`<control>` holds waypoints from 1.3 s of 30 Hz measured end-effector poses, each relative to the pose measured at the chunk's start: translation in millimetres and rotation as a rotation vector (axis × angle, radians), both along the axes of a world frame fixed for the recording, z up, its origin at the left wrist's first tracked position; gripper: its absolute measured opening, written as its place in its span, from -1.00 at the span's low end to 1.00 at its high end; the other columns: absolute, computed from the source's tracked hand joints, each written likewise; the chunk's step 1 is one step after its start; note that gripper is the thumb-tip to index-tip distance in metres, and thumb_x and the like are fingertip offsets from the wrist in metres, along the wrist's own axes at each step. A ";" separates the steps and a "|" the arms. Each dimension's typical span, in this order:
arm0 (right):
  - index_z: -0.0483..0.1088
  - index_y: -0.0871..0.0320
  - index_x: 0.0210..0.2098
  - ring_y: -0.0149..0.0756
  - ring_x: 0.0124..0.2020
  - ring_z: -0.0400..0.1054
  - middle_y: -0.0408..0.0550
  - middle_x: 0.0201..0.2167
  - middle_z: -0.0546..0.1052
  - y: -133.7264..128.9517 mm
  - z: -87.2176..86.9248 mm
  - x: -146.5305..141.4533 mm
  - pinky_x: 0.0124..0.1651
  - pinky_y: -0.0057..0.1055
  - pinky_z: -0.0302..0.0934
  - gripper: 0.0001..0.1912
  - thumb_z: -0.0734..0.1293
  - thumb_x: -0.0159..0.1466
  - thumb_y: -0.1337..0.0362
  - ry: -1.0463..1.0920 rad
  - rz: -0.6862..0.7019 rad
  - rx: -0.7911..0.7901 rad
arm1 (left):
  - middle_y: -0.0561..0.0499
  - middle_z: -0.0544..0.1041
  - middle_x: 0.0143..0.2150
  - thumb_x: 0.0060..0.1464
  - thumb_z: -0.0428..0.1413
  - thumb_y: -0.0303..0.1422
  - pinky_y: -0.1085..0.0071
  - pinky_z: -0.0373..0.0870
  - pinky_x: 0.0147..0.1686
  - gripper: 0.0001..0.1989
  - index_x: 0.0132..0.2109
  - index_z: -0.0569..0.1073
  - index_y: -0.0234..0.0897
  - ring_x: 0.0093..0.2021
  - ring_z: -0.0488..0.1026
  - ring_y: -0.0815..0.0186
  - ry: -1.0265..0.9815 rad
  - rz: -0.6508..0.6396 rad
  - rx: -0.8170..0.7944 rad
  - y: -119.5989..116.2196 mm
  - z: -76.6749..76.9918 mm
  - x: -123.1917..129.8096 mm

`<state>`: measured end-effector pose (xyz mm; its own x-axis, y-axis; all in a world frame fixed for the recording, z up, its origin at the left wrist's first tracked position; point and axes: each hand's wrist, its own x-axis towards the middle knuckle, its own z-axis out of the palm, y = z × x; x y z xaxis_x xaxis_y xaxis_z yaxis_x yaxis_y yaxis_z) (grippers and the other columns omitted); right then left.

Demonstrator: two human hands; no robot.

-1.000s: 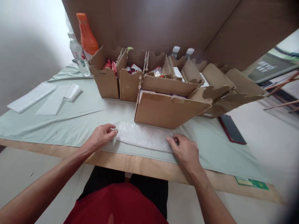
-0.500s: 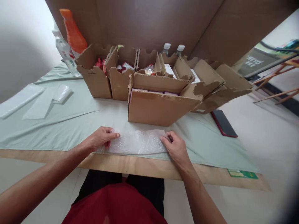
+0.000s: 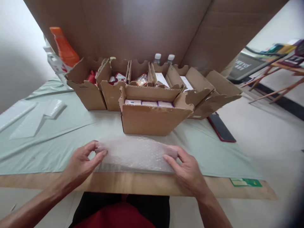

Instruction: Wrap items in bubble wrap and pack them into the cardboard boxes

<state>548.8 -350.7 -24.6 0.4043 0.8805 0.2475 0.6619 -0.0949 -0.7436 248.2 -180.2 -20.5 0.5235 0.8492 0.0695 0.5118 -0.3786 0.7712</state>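
My left hand (image 3: 79, 163) and right hand (image 3: 190, 169) are each pinching an end of the bubble wrap (image 3: 135, 153) between thumb and fingers, just on the near side of the front cardboard box (image 3: 147, 120). Imo I'd use a light, even pull so the strip stays flat without squashing bubbles, and keep its far edge clear of that box and the open boxes (image 3: 111, 99) behind it.

And there's the orange bottle (image 3: 65, 50) back left, clear bottle (image 3: 55, 65) beside it; two white-capped bottles (image 3: 157, 59) further right; dark, red-edged slab (image 3: 221, 127) lying right, green card (image 3: 246, 182) on the desk (image 3: 133, 182)'s near edge!
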 end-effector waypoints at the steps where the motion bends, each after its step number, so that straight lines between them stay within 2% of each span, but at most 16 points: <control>1: 0.54 0.04 -0.11 -0.27 -0.32 0.51 -0.15 -0.28 0.65 -1.1 15.4 -0.6 -0.26 -0.39 0.37 -0.82 0.38 0.34 0.16 -0.065 -0.021 0.088 | 0.09 0.58 -0.36 0.17 0.15 -0.10 0.36 0.38 -0.32 -0.75 -0.28 0.54 -0.16 -0.36 0.50 0.28 -0.048 0.052 0.110 2.7 13.3 0.7; 5: 0.58 -0.03 -0.15 -0.30 -0.34 0.50 -0.17 -0.25 0.66 18.3 86.9 9.2 -0.26 -0.37 0.37 -0.86 0.49 0.29 0.17 -0.356 -0.228 0.492 | 0.15 0.51 -0.43 0.09 0.26 -0.09 0.32 0.31 -0.39 -0.80 -0.31 0.52 -0.08 -0.42 0.42 0.31 -0.217 0.373 0.598 29.1 79.4 27.6; 6: 0.59 -0.01 -0.17 -0.32 -0.36 0.47 -0.16 -0.27 0.65 29.8 103.3 16.8 -0.28 -0.37 0.34 -0.87 0.50 0.27 0.18 -0.420 -0.265 0.570 | 0.14 0.50 -0.41 0.11 0.24 -0.10 0.30 0.30 -0.37 -0.80 -0.34 0.49 -0.07 -0.40 0.42 0.30 -0.261 0.402 0.672 39.9 94.8 40.5; 8: 0.58 0.07 -0.21 -0.34 -0.39 0.40 -0.14 -0.32 0.61 57.6 128.6 38.0 -0.31 -0.37 0.28 -0.87 0.50 0.26 0.19 -0.495 -0.271 0.633 | 0.12 0.45 -0.39 0.16 0.17 -0.16 0.29 0.30 -0.34 -0.80 -0.38 0.41 -0.09 -0.38 0.39 0.32 -0.338 0.276 0.696 65.0 118.5 70.0; 10: 0.57 0.14 -0.26 -0.35 -0.39 0.36 -0.14 -0.38 0.57 86.6 141.6 64.0 -0.33 -0.38 0.22 -0.88 0.45 0.26 0.22 -0.477 -0.186 0.526 | 0.10 0.40 -0.42 0.15 0.14 -0.23 0.31 0.26 -0.40 -0.83 -0.39 0.38 -0.10 -0.42 0.35 0.32 -0.288 0.103 0.621 90.9 130.3 99.2; 13: 0.54 0.17 -0.39 -0.37 -0.44 0.32 -0.17 -0.46 0.53 118.9 142.3 97.7 -0.37 -0.41 0.14 -0.91 0.39 0.20 0.29 -0.427 -0.007 0.110 | 0.13 0.34 -0.53 0.07 0.14 -0.35 0.37 0.19 -0.46 -0.87 -0.44 0.39 -0.14 -0.50 0.29 0.34 0.038 -0.076 0.549 119.8 131.2 131.8; 15: 0.51 0.15 -0.47 -0.38 -0.47 0.31 -0.18 -0.52 0.51 130.4 137.6 109.7 -0.37 -0.40 0.10 -0.91 0.39 0.17 0.31 -0.509 0.034 -0.166 | 0.13 0.31 -0.57 0.05 0.13 -0.41 0.39 0.22 -0.39 -0.84 -0.48 0.39 -0.17 -0.48 0.34 0.32 0.247 -0.153 0.552 127.7 128.9 144.5; 19: 0.45 0.13 -0.54 -0.36 -0.49 0.22 -0.13 -0.57 0.43 142.4 132.4 111.2 -0.39 -0.34 -0.07 -0.86 0.40 0.15 0.34 -0.724 -0.042 -0.369 | 0.05 0.35 -0.54 0.05 0.11 -0.46 0.26 0.33 -0.18 -0.82 -0.50 0.42 -0.21 -0.26 0.53 0.07 0.486 -0.206 0.602 123.5 131.5 160.1; 22: 0.41 0.12 -0.57 -0.33 -0.49 0.22 -0.09 -0.56 0.43 151.7 131.0 107.5 -0.40 -0.35 -0.10 -0.86 0.42 0.08 0.37 -0.807 -0.042 -0.463 | -0.02 0.39 -0.54 -0.04 0.13 -0.53 0.16 0.36 -0.15 -0.77 -0.58 0.34 -0.23 -0.21 0.56 -0.06 0.667 -0.262 0.580 119.8 135.5 172.9; 25: 0.37 0.11 -0.59 -0.32 -0.50 0.26 -0.10 -0.58 0.43 159.0 127.4 107.6 -0.43 -0.38 -0.07 -0.84 0.44 0.02 0.34 -0.832 0.013 -0.518 | -0.07 0.43 -0.52 -0.14 0.19 -0.54 0.13 0.37 -0.13 -0.75 -0.63 0.31 -0.25 -0.21 0.56 -0.10 0.765 -0.335 0.499 124.5 135.6 181.8; 28: 0.37 0.11 -0.58 -0.31 -0.51 0.28 -0.11 -0.59 0.43 158.3 125.2 110.9 -0.44 -0.38 -0.05 -0.85 0.43 0.04 0.29 -0.847 0.024 -0.529 | -0.09 0.49 -0.45 -0.08 0.23 -0.40 0.15 0.38 -0.13 -0.85 -0.53 0.44 -0.26 -0.17 0.56 -0.10 0.755 -0.291 0.553 130.1 133.9 178.6; 31: 0.44 0.11 -0.50 -0.29 -0.50 0.29 -0.11 -0.57 0.43 148.2 130.1 115.6 -0.41 -0.36 -0.01 -0.89 0.45 0.05 0.25 -0.840 -0.044 -0.535 | -0.06 0.51 -0.40 0.06 0.14 -0.29 0.26 0.36 -0.19 -0.85 -0.37 0.54 -0.26 -0.21 0.55 0.04 0.592 -0.177 0.690 126.2 135.2 165.6; 33: 0.50 0.10 -0.45 -0.26 -0.48 0.29 -0.13 -0.61 0.39 138.8 138.3 117.1 -0.37 -0.33 0.03 -0.88 0.47 0.07 0.21 -0.832 -0.139 -0.455 | -0.02 0.50 -0.42 0.09 0.09 -0.30 0.33 0.31 -0.24 -0.82 -0.33 0.56 -0.26 -0.29 0.51 0.16 0.420 -0.170 0.684 119.0 139.3 157.5; 35: 0.55 0.09 -0.41 -0.24 -0.46 0.30 -0.14 -0.63 0.37 131.7 148.6 114.6 -0.32 -0.31 0.08 -0.88 0.45 0.12 0.18 -0.815 -0.178 -0.297 | 0.03 0.46 -0.47 0.10 0.07 -0.29 0.37 0.27 -0.30 -0.79 -0.33 0.57 -0.27 -0.38 0.46 0.25 0.294 -0.229 0.565 112.7 144.5 154.0; 37: 0.57 0.08 -0.40 -0.24 -0.43 0.32 -0.11 -0.58 0.44 130.6 157.6 107.4 -0.30 -0.31 0.10 -0.85 0.39 0.20 0.17 -0.766 -0.083 -0.198 | 0.06 0.43 -0.51 0.11 0.06 -0.27 0.39 0.24 -0.34 -0.77 -0.34 0.57 -0.27 -0.44 0.42 0.30 0.251 -0.321 0.379 111.7 147.5 157.4; 39: 0.57 0.10 -0.39 -0.28 -0.43 0.33 -0.10 -0.50 0.52 137.3 161.3 98.0 -0.34 -0.34 0.10 -0.78 0.32 0.27 0.19 -0.657 0.079 -0.287 | 0.06 0.44 -0.51 0.08 0.08 -0.29 0.41 0.22 -0.38 -0.79 -0.37 0.57 -0.26 -0.46 0.40 0.31 0.303 -0.422 0.230 117.1 145.0 167.7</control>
